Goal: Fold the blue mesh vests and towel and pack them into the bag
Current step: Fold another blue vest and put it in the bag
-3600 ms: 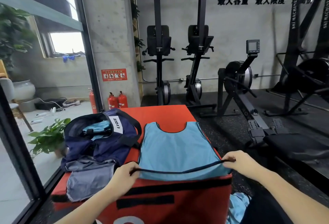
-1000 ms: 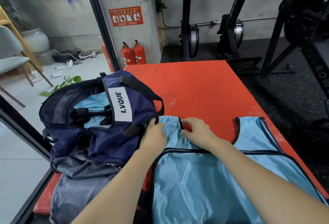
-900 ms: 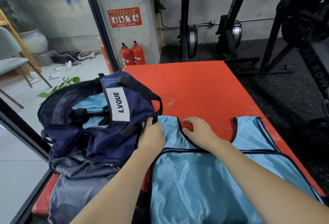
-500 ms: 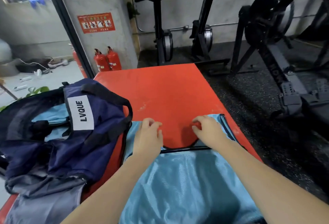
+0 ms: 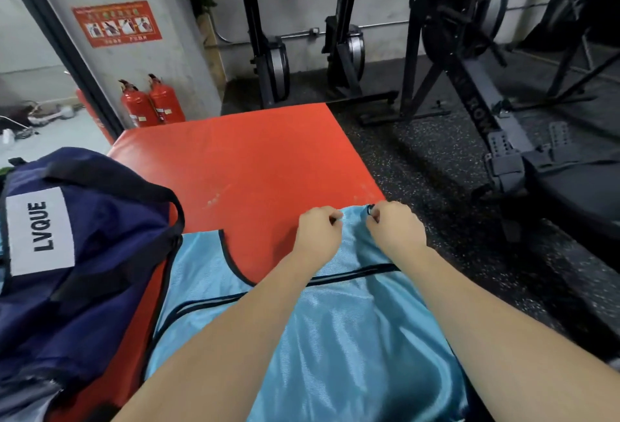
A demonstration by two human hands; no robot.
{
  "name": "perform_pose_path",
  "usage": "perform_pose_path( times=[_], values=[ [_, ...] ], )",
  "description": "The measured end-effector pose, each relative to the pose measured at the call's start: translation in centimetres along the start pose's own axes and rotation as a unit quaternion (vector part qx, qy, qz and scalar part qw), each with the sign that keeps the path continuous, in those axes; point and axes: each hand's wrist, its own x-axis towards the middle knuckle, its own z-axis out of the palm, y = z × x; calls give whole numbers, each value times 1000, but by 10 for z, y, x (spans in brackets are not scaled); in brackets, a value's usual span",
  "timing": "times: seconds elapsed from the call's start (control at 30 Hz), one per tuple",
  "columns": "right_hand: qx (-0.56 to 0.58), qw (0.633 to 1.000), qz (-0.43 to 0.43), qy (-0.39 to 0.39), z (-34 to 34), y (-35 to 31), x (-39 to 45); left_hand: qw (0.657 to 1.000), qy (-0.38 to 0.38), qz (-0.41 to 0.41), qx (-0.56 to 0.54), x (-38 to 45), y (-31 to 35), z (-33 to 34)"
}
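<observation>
Hands were both clamped on the far right shoulder strap of the blue mesh vest (image 5: 335, 337): the left hand (image 5: 318, 233) and the right hand (image 5: 394, 228) sat close side by side, fingers curled down into the fabric, pinching the strap's top edge near the right rim of the red worktop (image 5: 255, 159). Only a narrow tongue of blue cloth showed between the two fists. Both forearms reached out from the bottom of the view and crossed over the body of the garment.

The vest lay spread on the near half of the worktop, shiny and lightly rippled, with black piping along its edges. Its left shoulder strap lay flat beside the bag, and the curved neckline between the straps exposed bare red surface. A black-trimmed edge ran across the cloth just under the wrists. The right side of the garment reached the worktop's edge; whether it hung over could not be told.

The navy bag (image 5: 77, 270) stood on the left side of the worktop, touching the vest's left edge. A white label reading LVQUE (image 5: 40, 230) faced up on it, and a black handle arched over its top. Grey fabric (image 5: 30, 401) showed at the bag's near lower corner, too cropped to identify.

Beyond the worktop, two red fire extinguishers (image 5: 151, 101) stood against a concrete pillar under a red safety sign (image 5: 117, 22). Black rowing machines (image 5: 476, 62) stood on the dark speckled floor to the right.
</observation>
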Motion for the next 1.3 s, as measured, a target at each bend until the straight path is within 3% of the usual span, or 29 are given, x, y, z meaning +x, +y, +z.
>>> perform_pose_path(
  times=[0.17,0.33,0.53,0.7,0.83,1.03,1.3],
  values=[
    [138,989,15,45,-5,8,9,998,52,28,-22,4,-9,4],
    [-17,998,-55,4,0,25,8,986,-43,45,153,-1,-15,0],
    [-5,996,-84,39,-17,24,-8,983,-56,79,154,-42,-21,-47],
    [82,977,-179,-82,-31,13,-34,987,-60,62,134,-97,-54,-113],
    [53,963,-212,-157,-39,15,-55,992,-73,3,102,-135,-90,-158],
    [-26,960,-217,-174,-51,36,-70,990,-57,-42,125,-153,-121,-188],
    [75,982,-136,-105,-67,43,-81,992,7,-53,114,-162,-118,-206]
  ],
)
